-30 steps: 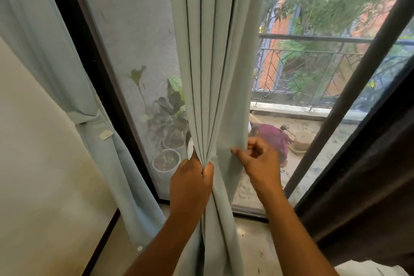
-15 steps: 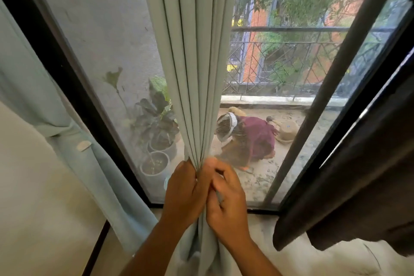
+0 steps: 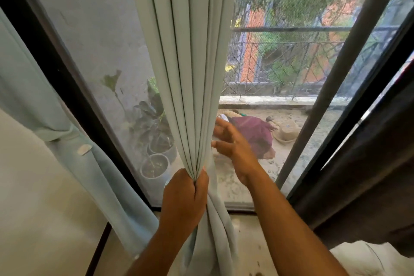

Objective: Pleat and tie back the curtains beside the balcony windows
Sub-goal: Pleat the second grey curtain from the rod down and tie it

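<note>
Left hand (image 3: 184,195) grip closed tight around gathered pleats of pale blue curtain (image 3: 190,74) hanging mid-window. Right hand (image 3: 233,143) fingers spread, holding nothing, just beside the curtain's right edge. Second curtain (image 3: 40,105) already tied at left wall. Dark curtain (image 3: 369,175) right. Potted plants (image 3: 154,141) and balcony railing (image 3: 291,56) behind glass.

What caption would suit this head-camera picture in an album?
Left hand grips the pleated pale curtain while the open right hand reaches beside it.
</note>
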